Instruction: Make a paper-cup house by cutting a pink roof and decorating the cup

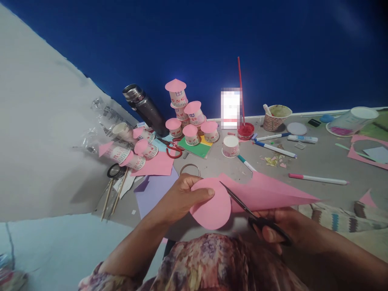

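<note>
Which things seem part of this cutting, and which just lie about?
Apparently in use:
round pink paper in left hand
black-handled metal scissors in right hand

Apparently lying about:
dark metal flask
red-handled scissors
white pink-capped marker

1. A dark flask [147, 109] stands at the back of the counter [327, 166], near the blue wall [212, 44].
2. Left of the flask, there is clear plastic wrapping [106, 117].
3. In front of the flask, slightly right, lie red-handled scissors [173, 146].
4. In front of the flask, to its left: a black tape roll [114, 171] and thin sticks [120, 191].
5. Well right of the flask: a red straw [239, 74] and a pink-capped marker [318, 179].
</note>
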A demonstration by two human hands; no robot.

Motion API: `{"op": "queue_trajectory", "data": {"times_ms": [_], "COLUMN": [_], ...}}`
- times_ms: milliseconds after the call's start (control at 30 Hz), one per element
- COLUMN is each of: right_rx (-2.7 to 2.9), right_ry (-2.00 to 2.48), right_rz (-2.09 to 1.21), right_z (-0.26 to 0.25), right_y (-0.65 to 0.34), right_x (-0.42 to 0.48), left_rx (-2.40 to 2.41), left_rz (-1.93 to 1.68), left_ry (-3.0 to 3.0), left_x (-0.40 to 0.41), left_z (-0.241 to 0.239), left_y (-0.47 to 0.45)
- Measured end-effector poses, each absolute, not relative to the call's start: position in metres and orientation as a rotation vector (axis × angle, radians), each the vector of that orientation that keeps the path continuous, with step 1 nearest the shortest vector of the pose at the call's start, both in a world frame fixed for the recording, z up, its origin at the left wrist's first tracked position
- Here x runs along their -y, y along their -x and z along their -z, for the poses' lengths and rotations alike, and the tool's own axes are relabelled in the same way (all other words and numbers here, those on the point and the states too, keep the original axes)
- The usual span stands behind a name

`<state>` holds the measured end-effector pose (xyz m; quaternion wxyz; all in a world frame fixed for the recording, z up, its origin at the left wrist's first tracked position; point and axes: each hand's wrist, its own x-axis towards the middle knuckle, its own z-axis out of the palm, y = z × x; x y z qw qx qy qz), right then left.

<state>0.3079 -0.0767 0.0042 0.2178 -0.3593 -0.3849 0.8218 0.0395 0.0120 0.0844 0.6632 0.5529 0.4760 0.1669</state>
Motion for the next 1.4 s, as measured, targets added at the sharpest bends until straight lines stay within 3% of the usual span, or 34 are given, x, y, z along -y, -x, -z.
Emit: {"op": "queue_trajectory", "data": {"times_ms": [1400], "right_rx": [1.058], "right_ry": [0.970], "right_rz": [-2.340], "right_z": [0.001], "right_y": [-0.307], "right_x": [0.078], "left_rx": [-1.056], "left_rz": [-0.265], "left_ry": [-1.355], "left_x": [-0.021], "left_z": [-0.096], "left_y": [-0.045]}}
